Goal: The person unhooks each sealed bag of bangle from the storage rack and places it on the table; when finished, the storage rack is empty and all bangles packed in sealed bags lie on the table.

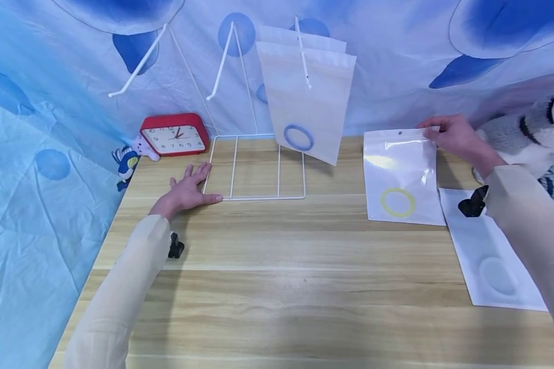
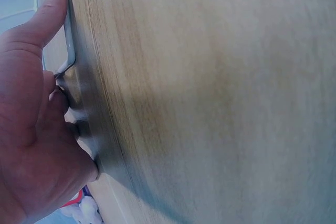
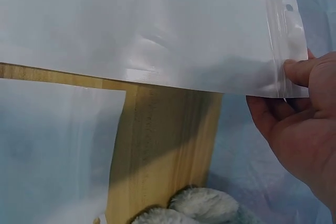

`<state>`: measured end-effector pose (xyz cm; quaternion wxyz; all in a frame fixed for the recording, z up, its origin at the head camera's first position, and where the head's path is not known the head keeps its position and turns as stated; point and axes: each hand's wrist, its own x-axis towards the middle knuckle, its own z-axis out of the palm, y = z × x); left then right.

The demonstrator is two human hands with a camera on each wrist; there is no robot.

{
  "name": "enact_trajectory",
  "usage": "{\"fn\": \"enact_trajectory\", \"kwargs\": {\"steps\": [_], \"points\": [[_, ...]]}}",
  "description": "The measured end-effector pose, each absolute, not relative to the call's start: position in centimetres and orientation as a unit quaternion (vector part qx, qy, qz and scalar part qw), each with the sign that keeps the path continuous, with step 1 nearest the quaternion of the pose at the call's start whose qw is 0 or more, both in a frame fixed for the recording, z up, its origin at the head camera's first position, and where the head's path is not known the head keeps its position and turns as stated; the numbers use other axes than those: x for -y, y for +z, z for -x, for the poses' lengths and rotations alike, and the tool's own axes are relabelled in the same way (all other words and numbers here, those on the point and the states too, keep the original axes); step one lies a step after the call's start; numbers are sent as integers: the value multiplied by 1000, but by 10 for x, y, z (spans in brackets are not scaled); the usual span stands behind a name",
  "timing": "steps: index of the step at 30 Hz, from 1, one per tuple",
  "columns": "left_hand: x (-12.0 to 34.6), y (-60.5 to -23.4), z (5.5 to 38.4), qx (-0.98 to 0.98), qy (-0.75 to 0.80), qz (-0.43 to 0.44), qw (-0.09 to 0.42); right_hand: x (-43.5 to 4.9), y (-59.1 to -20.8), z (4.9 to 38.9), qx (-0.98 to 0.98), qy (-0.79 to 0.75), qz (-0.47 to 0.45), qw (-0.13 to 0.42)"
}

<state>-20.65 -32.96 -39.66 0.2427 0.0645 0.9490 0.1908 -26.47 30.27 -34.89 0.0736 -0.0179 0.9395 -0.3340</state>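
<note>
A white wire rack (image 1: 258,198) with three upright prongs stands on the table. My left hand (image 1: 188,188) rests with spread fingers at the left side of its base, the thumb (image 2: 51,11) lying along the front wire. At the right, my right hand (image 1: 454,137) pinches the upper right corner of a white zip bag (image 1: 397,169) with a yellow ring on it. That bag's punched hole shows at its top edge. On the rack's right prong hang white bags (image 1: 311,102), the front one marked with a blue ring.
Another white bag (image 1: 471,246) with a pale ring lies at the right, partly under my right forearm. A red clock (image 1: 174,134) and small plush toys (image 1: 129,161) are at the back left. A grey and white plush toy (image 1: 512,138) sits at the back right.
</note>
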Motion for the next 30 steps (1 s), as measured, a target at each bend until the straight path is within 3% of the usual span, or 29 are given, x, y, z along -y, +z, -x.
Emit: {"fn": "enact_trajectory", "kwargs": {"steps": [5, 15, 30], "points": [[330, -395, 204, -950, 191, -63, 240, -301, -357, 270, -945, -315, -2, 91], [323, -394, 203, -949, 193, -69, 240, -300, -380, 274, -953, -295, -41, 52], [316, -395, 205, -950, 188, -73, 240, -299, -393, 267, -953, -286, -82, 51]]}}
